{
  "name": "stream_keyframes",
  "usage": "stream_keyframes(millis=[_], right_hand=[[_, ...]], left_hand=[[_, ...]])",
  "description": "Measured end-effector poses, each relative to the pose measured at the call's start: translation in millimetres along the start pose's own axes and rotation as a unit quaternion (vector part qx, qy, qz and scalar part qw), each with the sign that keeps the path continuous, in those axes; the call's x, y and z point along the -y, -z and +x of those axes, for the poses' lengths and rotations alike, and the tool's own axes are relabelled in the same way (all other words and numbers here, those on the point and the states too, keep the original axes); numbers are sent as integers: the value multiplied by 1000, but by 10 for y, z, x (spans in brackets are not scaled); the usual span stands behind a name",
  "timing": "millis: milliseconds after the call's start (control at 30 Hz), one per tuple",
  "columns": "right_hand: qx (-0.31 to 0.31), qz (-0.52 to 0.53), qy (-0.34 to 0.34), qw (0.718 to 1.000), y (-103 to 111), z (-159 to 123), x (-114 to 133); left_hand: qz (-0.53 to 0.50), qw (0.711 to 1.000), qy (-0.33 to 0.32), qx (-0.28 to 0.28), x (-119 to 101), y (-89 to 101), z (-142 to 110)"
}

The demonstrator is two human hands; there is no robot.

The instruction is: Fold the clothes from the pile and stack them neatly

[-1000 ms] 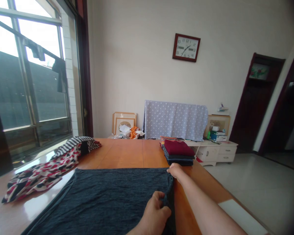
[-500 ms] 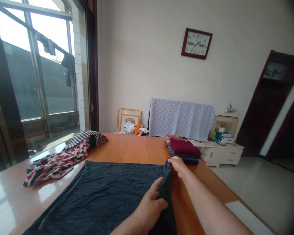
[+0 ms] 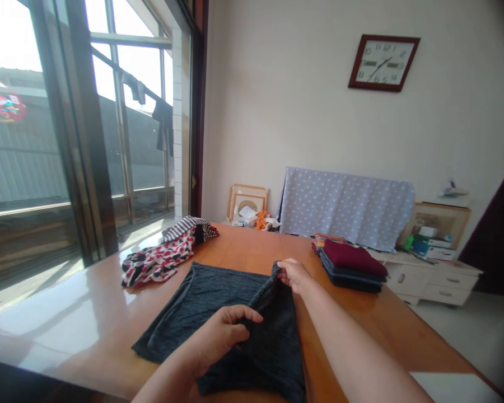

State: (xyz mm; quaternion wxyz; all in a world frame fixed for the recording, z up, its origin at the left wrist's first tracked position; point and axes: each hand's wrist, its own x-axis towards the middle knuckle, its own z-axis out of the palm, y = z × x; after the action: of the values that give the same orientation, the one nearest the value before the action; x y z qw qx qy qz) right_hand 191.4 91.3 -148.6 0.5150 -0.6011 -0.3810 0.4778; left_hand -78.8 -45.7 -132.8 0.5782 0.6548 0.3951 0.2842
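A dark blue-grey heathered garment lies spread on the wooden table, its exact kind not clear. My right hand pinches its far right corner, lifted and turned over to the left so that a darker side shows. Low over the middle of the cloth is my left hand, palm down, with thumb and forefinger curved and a gap between them. Its other fingers are partly hidden. Right of my right hand sits a stack of folded clothes, maroon on top of dark pieces, with a striped piece behind.
A crumpled patterned garment and a striped cloth lie at the table's back left. The glossy table reaches to the window side. Beyond it stand a dotted cloth cover and a white cabinet.
My right hand has pulled the garment's far right corner up and over to the left. My left hand has moved left and lower in view. The camera has turned left.
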Motion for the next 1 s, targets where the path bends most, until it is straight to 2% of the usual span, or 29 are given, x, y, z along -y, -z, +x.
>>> stream_keyframes(millis=[233, 533, 767, 1000], right_hand=[[61, 12, -15, 998, -925, 24, -22], [109, -12, -20, 994, -1877, 124, -66], [121, -52, -14, 991, -2379, 174, -87], [132, -82, 4, 988, -2640, 202, -223]], left_hand=[[-37, 998, 48, -28, 82, 636, -448], [-58, 992, 54, -94, 198, 1180, -839], [-45, 987, 82, -129, 238, 1378, -979], [-31, 983, 106, -150, 384, 1468, -970]])
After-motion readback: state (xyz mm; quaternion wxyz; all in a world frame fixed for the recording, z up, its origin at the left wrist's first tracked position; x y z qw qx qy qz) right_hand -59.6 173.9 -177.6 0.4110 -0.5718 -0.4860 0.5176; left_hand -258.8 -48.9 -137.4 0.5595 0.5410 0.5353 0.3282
